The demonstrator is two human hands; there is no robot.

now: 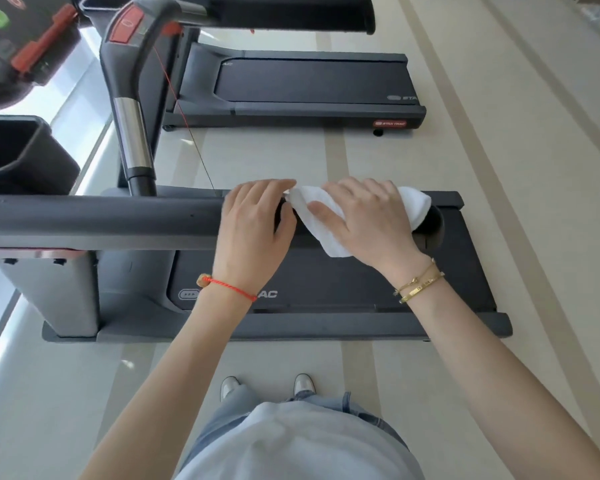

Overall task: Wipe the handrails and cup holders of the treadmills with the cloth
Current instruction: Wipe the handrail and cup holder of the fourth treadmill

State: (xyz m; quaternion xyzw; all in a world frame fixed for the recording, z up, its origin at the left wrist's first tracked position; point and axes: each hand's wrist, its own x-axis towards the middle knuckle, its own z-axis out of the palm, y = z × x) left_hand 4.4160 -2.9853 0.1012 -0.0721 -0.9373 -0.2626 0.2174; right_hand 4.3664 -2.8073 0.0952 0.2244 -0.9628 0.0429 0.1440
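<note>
A thick dark grey handrail [101, 220] of the near treadmill runs across the frame from the left edge to its rounded end at the right. A white cloth [326, 216] is draped over the rail near that end. My right hand [368, 220] lies on the cloth with its fingers curled over it and round the rail. My left hand [253, 223] grips the rail just left of the cloth, fingertips touching the cloth's edge. A deep black cup holder [18, 157] sits at the far left by the console.
The near treadmill's belt deck [326, 285] lies below the rail. A second treadmill [309, 81] stands beyond it, with its own handrail [291, 12] at the top. A console with red buttons [21, 39] is at top left. Pale floor [516, 168] stretches to the right.
</note>
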